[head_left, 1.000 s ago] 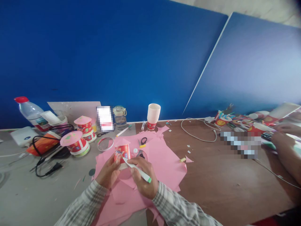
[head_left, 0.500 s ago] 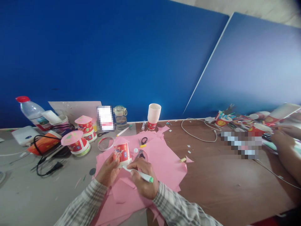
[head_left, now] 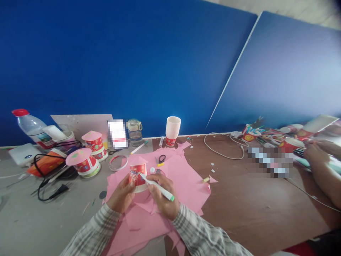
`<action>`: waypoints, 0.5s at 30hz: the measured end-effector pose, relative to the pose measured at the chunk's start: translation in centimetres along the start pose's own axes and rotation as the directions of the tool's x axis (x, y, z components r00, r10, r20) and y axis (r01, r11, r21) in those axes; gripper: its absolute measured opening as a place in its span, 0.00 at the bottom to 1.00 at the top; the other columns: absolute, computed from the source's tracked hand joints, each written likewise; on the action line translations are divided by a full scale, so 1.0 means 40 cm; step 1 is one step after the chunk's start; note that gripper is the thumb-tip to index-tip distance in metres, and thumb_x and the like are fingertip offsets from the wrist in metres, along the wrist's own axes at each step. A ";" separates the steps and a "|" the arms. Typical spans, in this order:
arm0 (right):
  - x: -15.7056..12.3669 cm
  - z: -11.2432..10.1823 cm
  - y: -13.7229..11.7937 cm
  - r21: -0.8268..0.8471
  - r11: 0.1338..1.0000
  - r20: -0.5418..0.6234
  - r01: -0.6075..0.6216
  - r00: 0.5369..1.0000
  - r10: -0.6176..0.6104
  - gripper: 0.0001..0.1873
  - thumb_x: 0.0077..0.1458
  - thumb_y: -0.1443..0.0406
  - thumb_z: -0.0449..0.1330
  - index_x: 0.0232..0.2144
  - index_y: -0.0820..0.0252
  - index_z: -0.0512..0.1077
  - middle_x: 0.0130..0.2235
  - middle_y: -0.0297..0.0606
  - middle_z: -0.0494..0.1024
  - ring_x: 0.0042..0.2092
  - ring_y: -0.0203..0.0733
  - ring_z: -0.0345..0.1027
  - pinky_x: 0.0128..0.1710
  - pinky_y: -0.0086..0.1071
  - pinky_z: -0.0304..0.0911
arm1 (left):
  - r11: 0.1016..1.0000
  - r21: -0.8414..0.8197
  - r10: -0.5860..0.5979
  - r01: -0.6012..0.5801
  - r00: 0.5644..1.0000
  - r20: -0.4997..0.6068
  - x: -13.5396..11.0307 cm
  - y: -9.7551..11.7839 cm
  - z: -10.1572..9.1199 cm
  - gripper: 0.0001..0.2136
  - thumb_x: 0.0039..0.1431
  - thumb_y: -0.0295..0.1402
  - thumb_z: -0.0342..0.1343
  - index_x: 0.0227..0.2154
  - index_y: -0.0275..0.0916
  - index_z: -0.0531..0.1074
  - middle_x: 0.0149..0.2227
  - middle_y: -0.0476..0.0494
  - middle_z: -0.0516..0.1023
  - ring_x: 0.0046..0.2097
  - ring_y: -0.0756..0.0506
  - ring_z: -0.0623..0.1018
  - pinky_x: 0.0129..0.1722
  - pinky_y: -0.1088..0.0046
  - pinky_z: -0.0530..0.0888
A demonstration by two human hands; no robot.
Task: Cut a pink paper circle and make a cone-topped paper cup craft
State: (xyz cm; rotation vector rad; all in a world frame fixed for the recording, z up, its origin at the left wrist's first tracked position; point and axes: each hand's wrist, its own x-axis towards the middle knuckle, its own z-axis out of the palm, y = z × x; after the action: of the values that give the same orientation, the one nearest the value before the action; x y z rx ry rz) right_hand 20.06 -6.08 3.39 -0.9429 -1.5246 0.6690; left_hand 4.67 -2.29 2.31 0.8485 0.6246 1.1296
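My left hand [head_left: 120, 196] is closed round a small red printed paper cup [head_left: 137, 175], turned upside down over the pink paper sheets [head_left: 183, 177]. My right hand [head_left: 163, 199] pinches a white marker with a green end [head_left: 159, 187]; its tip touches the cup's side. Both wrists wear checked sleeves. A small black pair of scissors [head_left: 161, 158] and a white cap [head_left: 152, 170] lie on the pink paper just behind the cup.
Two red cups with pink cone lids [head_left: 84, 163] stand at left beside a tape ring [head_left: 118, 163], a black cable [head_left: 46, 185] and a water bottle [head_left: 29, 126]. A stack of white cups [head_left: 172, 131] stands at the back. Another person's hands [head_left: 318, 156] work at the cluttered right.
The marker tip has moved from the cup's lower rim up onto its side. My left hand has shifted the cup slightly. The view has drifted a little.
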 end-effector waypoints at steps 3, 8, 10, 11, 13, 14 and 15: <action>0.002 0.000 -0.001 -0.002 1.000 -0.001 0.018 1.000 -0.018 0.10 0.54 0.64 0.55 0.38 0.55 0.72 0.34 0.36 0.78 0.34 0.42 0.73 0.35 0.30 0.66 | 1.000 0.009 0.000 0.000 1.000 0.007 0.000 0.001 0.002 0.22 0.36 0.33 0.60 0.40 0.36 0.68 0.36 0.34 0.76 0.43 0.31 0.69 0.42 0.49 0.63; 0.002 0.002 0.000 -0.002 1.000 -0.005 0.007 1.000 -0.007 0.10 0.54 0.64 0.55 0.39 0.55 0.72 0.34 0.36 0.78 0.35 0.43 0.73 0.36 0.30 0.66 | 1.000 0.015 -0.008 0.008 1.000 0.013 0.000 -0.002 0.003 0.24 0.36 0.34 0.60 0.40 0.35 0.67 0.38 0.33 0.76 0.43 0.30 0.69 0.44 0.49 0.62; 0.003 0.004 0.001 -0.002 1.000 -0.022 -0.006 1.000 0.006 0.10 0.54 0.63 0.55 0.38 0.55 0.73 0.33 0.36 0.78 0.33 0.42 0.72 0.34 0.30 0.66 | 1.000 0.011 -0.017 0.017 1.000 0.018 0.000 -0.002 0.001 0.24 0.36 0.34 0.60 0.41 0.34 0.67 0.38 0.32 0.76 0.44 0.30 0.68 0.44 0.49 0.62; 0.003 0.004 0.000 0.001 1.000 -0.027 -0.013 1.000 0.013 0.10 0.54 0.63 0.55 0.37 0.56 0.73 0.32 0.36 0.78 0.32 0.42 0.72 0.33 0.30 0.65 | 1.000 0.009 -0.021 0.021 1.000 0.020 0.000 -0.003 0.000 0.24 0.36 0.33 0.60 0.40 0.34 0.67 0.38 0.32 0.76 0.44 0.30 0.68 0.44 0.49 0.62; 0.005 0.005 -0.001 0.016 0.999 -0.034 -0.028 0.999 0.029 0.10 0.54 0.63 0.55 0.36 0.57 0.73 0.31 0.36 0.78 0.31 0.41 0.71 0.32 0.29 0.65 | 1.000 0.001 -0.024 0.024 0.999 0.024 -0.001 -0.003 -0.003 0.23 0.36 0.33 0.60 0.40 0.34 0.67 0.38 0.32 0.76 0.44 0.30 0.68 0.43 0.50 0.63; 0.006 0.004 -0.002 0.028 0.999 -0.037 -0.036 0.999 0.037 0.10 0.54 0.63 0.55 0.36 0.57 0.74 0.31 0.36 0.78 0.30 0.41 0.71 0.32 0.29 0.65 | 1.000 -0.005 -0.021 0.021 1.000 0.023 -0.001 -0.003 -0.004 0.23 0.36 0.33 0.60 0.40 0.35 0.67 0.38 0.32 0.75 0.44 0.30 0.68 0.43 0.50 0.63; 0.007 0.004 -0.002 0.041 0.998 -0.040 -0.041 0.998 0.043 0.10 0.54 0.63 0.54 0.36 0.57 0.74 0.31 0.36 0.77 0.30 0.41 0.72 0.32 0.29 0.66 | 1.000 -0.014 -0.017 0.018 1.000 0.024 -0.002 -0.003 -0.005 0.23 0.36 0.33 0.60 0.41 0.35 0.67 0.39 0.32 0.75 0.44 0.30 0.68 0.43 0.51 0.63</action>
State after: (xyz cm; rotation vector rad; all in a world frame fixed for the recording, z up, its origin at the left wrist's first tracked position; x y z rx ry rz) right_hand 19.89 -5.86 3.59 -0.9552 -1.4533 0.7038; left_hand 4.54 -2.33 2.11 0.8423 0.6024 1.1051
